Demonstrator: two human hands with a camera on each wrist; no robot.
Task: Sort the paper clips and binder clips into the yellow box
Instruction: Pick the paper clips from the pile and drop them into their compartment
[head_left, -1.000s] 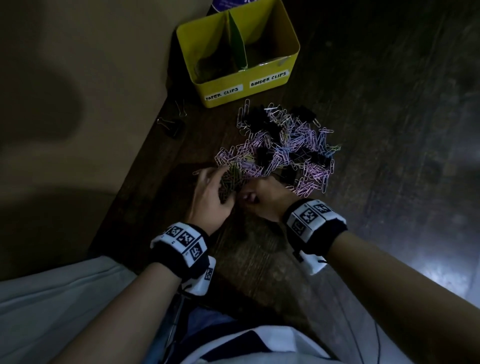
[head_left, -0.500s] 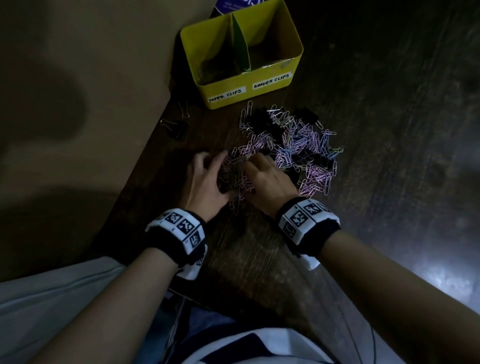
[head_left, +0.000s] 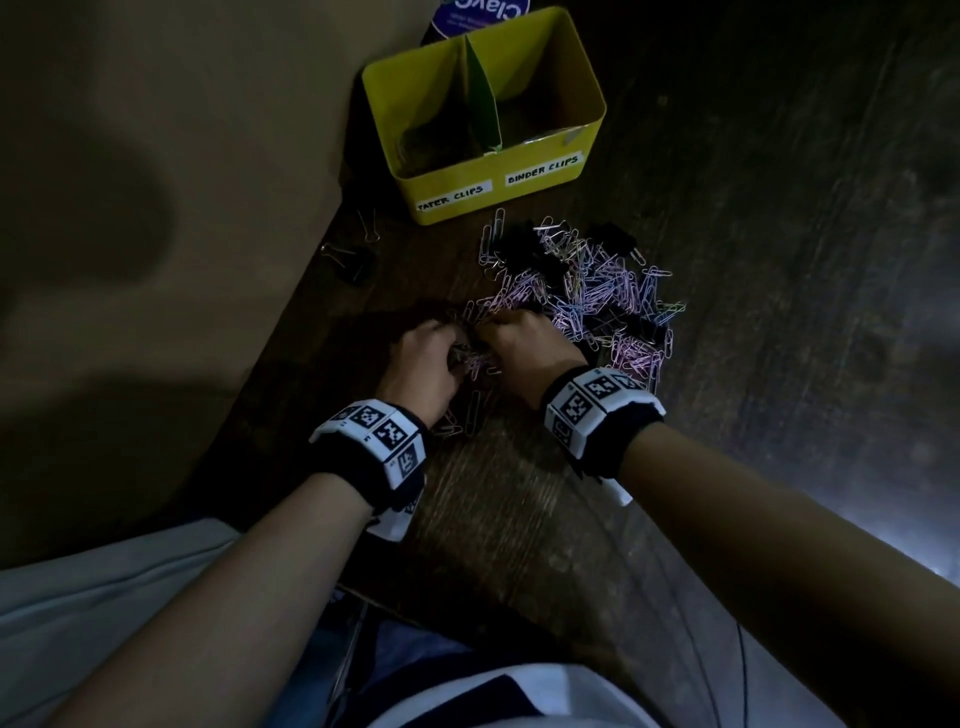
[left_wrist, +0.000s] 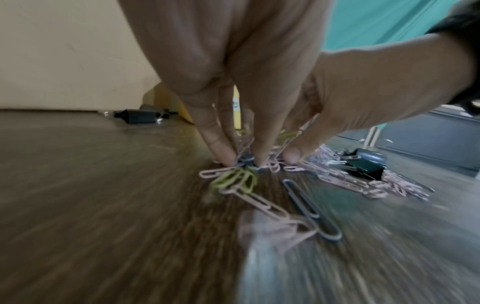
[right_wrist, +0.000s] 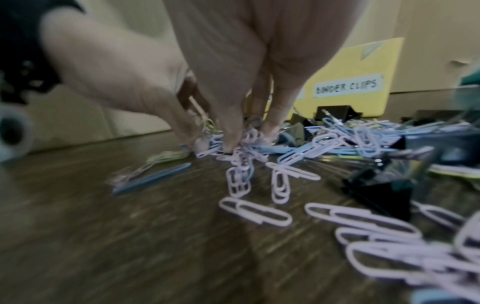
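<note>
Head view showed the paper clips (head_left: 597, 291) heaped on the dark wooden desk (head_left: 519, 519), mixed with black binder clips (head_left: 530, 254), just in front of the yellow box (head_left: 488, 182). The box stood near the wall, split by a green divider (head_left: 480, 88) into 2 compartments labelled PAPER CLIPS and BINDER CLIPS. Both hands sat side by side at the near edge of the heap: the left hand (head_left: 421, 364) had its fingertips (left_wrist: 223, 158) curled down pinching a bunch of paper clips, and the right hand (head_left: 530, 348) likewise clamped its fingertips (right_wrist: 231, 144) on clips. 2 binder clips (head_left: 353, 260) lay apart beside the wall
</note>
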